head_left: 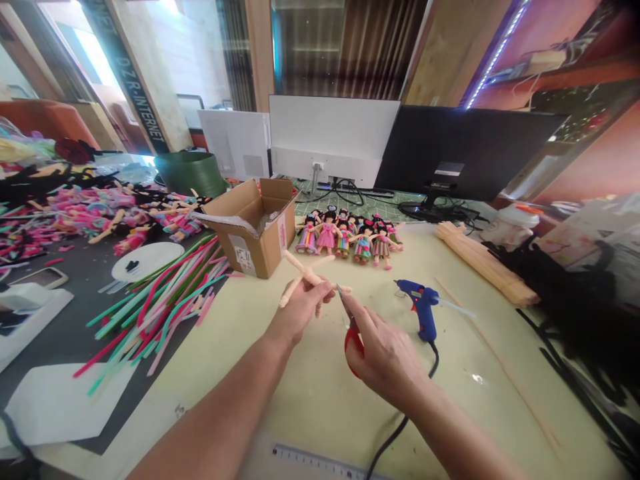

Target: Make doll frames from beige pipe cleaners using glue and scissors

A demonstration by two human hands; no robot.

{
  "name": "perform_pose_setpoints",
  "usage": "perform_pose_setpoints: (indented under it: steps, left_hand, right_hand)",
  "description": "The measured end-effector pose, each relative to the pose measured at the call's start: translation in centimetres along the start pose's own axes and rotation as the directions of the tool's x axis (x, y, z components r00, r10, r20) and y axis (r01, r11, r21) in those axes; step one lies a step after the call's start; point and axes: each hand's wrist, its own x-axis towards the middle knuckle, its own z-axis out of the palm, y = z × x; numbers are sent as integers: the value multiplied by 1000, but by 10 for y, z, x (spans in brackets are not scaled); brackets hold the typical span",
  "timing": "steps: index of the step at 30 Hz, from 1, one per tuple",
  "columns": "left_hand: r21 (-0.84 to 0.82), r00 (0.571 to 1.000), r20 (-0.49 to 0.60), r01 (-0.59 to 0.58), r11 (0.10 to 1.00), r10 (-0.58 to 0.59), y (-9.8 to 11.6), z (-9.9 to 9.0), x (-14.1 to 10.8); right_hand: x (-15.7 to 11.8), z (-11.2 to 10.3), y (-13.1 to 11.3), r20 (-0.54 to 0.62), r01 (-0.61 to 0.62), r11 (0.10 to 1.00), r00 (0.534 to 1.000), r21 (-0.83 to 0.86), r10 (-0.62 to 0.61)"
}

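Over the middle of the table, my left hand (299, 308) grips a beige doll body (306, 273) made of twisted fuzzy stems, its limbs sticking out to several sides. My right hand (383, 343) is closed on red-handled scissors (353, 347). The scissor blades reach the limb end that points right from my left fingers; whether they cut into it I cannot tell. Right of my hands lies a blue glue gun (424, 310) with a clear glue stick in its back. Part of the doll body is hidden by my left fingers.
Finished dolls (345, 237) stand behind my hands beside an open cardboard box (255, 233). Coloured pipe cleaners (160, 300) lie left, a beige bundle (485, 263) right. A ruler (320, 461) lies at the front, near the glue gun's cable (390, 440). Monitors (333, 137) line the back.
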Motion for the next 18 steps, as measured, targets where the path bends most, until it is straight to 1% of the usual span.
perform_pose_setpoints:
  steps: [3, 7, 13, 16, 18]
  left_hand:
    - [-19, 1000, 28, 0, 1000, 1, 2, 1, 0]
    - [-21, 998, 55, -22, 1000, 23, 3, 0, 1]
    - [3, 993, 113, -35, 999, 35, 7, -1, 1]
    - [-25, 996, 87, 7, 1000, -4, 8, -2, 1]
    - [-55, 997, 61, 46, 997, -43, 7, -3, 1]
  right_hand:
    - [0, -2, 0, 10, -16, 998, 1000, 65, 15]
    - [-1, -9, 0, 18, -17, 979, 1000, 201, 14]
    - [-1, -19, 1, 77, -56, 936, 997, 349, 31]
    - [1, -24, 2, 106, -74, 903, 994, 423, 31]
    - [1, -26, 2, 100, -76, 883, 994, 464, 33]
